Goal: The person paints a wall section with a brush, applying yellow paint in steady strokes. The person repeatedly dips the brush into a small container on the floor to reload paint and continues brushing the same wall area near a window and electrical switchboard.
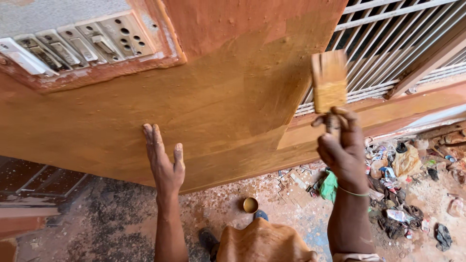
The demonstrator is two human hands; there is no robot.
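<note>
The wall [213,102] fills most of my view, coated in wet ochre-brown paint w/ a darker band running diagonally through the middle; redder, older colour shows along the top & around the switch panel [73,46] at upper left. To the right is a window grille [388,43] w/ pale bars. Below, the floor [121,218] is dusty & paint-flecked, w/ a heap of litter [407,194] on the right side.

My left hand [165,160] is flat against the wall, fingers spread, holding nothing. My right hand [342,148] is closed round the handle of a paintbrush [329,82], bristles up, loaded w/ the same ochre, held just off the wall's right edge near the grille. A small round tin [250,204] sits on the floor betw. my arms, just past my feet.

I judge I'm mid-coat, approx. the right edge strip in hand. Next stroke prob. calls for laying the bristles flat on the edge & pulling evenly, keeping paint off the grille bars.
</note>
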